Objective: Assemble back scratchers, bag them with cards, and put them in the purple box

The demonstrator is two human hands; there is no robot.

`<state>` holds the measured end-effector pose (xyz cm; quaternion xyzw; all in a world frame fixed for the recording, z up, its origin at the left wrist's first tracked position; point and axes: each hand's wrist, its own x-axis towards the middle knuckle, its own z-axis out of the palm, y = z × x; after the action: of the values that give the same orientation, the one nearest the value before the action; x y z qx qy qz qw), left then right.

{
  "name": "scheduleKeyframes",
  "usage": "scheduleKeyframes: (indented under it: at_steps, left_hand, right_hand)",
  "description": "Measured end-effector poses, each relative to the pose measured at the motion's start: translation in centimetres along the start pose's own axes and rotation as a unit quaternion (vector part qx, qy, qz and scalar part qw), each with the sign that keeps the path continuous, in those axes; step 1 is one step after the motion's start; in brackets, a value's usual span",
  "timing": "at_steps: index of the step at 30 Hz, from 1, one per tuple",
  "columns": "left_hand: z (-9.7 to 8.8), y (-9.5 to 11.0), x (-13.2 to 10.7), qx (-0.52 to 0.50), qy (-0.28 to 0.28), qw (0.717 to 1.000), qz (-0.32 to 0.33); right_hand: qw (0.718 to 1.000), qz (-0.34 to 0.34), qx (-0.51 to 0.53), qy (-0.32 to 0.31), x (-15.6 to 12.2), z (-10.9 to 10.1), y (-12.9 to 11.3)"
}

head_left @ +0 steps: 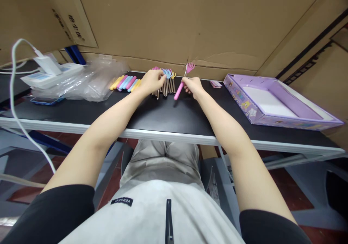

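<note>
My right hand (193, 86) is closed around a back scratcher with a pink handle (178, 91) and a pink claw-shaped head (190, 67). The scratcher is tilted, its head pointing away from me and its handle end toward me. My left hand (152, 81) rests at a bunch of metal scratcher rods (166, 89) with pink, blue and yellow claw heads (168, 73). Its fingers are curled together beside the blue heads, and what they hold, if anything, is hidden. Left of that hand, several loose yellow, pink and blue handles (125, 83) lie side by side.
Clear plastic bags (89, 82) lie at the left, near a white device with a plugged-in charger (49, 64) and a phone (46, 100). A purple box (252, 117) stands right, near a small pink card (215, 84). Cardboard walls (174, 23) rise behind the black table (174, 115).
</note>
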<state>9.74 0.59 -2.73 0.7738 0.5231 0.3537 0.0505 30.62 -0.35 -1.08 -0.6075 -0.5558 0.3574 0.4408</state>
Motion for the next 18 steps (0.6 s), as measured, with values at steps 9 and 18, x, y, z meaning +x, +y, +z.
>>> scheduleKeyframes:
  at_steps: [9, 18]
  left_hand:
    - [-0.6, -2.1, 0.0, 0.076, -0.022, 0.997, 0.013]
    - [-0.7, -2.3, 0.1, 0.073, -0.017, 0.997, 0.013]
  right_hand:
    - [0.944, -0.025, -0.326, -0.032, 3.9, -5.0, 2.9]
    - [0.858, -0.026, -0.511, -0.043, 3.2, -5.5, 2.1]
